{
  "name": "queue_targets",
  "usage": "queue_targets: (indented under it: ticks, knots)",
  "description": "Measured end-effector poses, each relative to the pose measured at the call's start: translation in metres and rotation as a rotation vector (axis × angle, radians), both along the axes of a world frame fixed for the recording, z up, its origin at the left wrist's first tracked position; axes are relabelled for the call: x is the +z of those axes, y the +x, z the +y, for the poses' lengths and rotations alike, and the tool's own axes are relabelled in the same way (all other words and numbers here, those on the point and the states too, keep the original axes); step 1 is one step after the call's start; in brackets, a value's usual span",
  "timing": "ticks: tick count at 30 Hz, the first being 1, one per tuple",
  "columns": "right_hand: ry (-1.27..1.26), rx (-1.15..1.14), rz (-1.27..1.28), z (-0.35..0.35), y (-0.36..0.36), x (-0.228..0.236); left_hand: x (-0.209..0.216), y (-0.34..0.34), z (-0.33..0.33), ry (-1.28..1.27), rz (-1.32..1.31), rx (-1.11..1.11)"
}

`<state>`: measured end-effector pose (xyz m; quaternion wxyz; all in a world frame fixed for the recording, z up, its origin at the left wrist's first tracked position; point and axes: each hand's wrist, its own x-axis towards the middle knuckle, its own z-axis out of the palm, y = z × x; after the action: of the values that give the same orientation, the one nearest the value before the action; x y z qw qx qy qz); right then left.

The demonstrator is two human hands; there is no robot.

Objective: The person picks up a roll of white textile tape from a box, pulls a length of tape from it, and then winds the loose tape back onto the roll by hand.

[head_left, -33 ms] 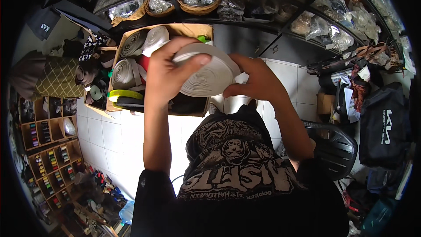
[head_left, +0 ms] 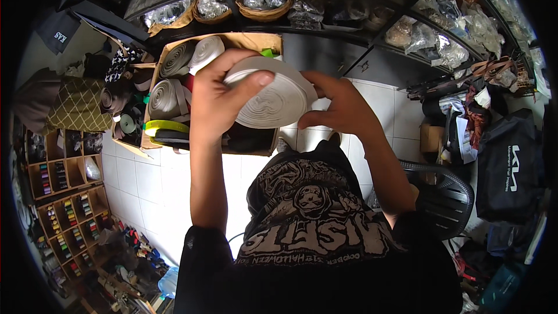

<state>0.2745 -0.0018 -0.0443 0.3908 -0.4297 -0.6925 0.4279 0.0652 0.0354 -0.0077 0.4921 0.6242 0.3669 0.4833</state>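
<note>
A large flat roll of white webbing [head_left: 278,100], coiled in tight rings, is held up in front of my chest. My left hand [head_left: 218,96] is closed round its left side, with the thumb lying across the coiled face and the fingers hidden behind. At the right side, my right hand [head_left: 334,104] curls about the roll's edge, fingertips on the rim and thumb near the lower edge. Beyond and below is an open cardboard box [head_left: 253,39] with a grey webbing roll [head_left: 164,99], a white roll [head_left: 206,52] and a neon yellow roll [head_left: 165,126].
Wooden cubbies with thread spools [head_left: 70,212] stand at the left. Along the back run dark shelves with wicker baskets [head_left: 264,13] and plastic-wrapped goods. A black chair [head_left: 444,197] and a black bag [head_left: 508,168] are at the right. White floor tiles [head_left: 168,186] show below.
The webbing roll has shifted slightly left and tilted a little in my hands. My left hand has moved slightly left with it; my right thumb has shifted slightly.
</note>
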Motion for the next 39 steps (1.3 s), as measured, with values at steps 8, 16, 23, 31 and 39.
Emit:
queue_targets:
  ticks: [8,16,23,31,39]
  knots:
    - [-0.326,-0.069,0.379,-0.015,-0.007,0.010,0.006,-0.017,-0.004,0.161,-0.105,0.175]
    - [0.208,-0.162,0.236,-0.015,-0.030,0.009,-0.009,-0.017,-0.007,0.070,-0.466,0.223]
    - [0.064,-0.214,0.314,-0.020,-0.055,0.014,-0.007,0.008,-0.011,0.045,-0.589,0.358]
    - [0.520,-0.516,0.091,-0.008,-0.069,0.001,-0.009,0.031,-0.024,-0.169,-0.672,0.388]
    - [0.263,-0.196,0.009,0.002,-0.009,0.017,-0.016,-0.004,-0.023,-0.313,-0.465,0.066]
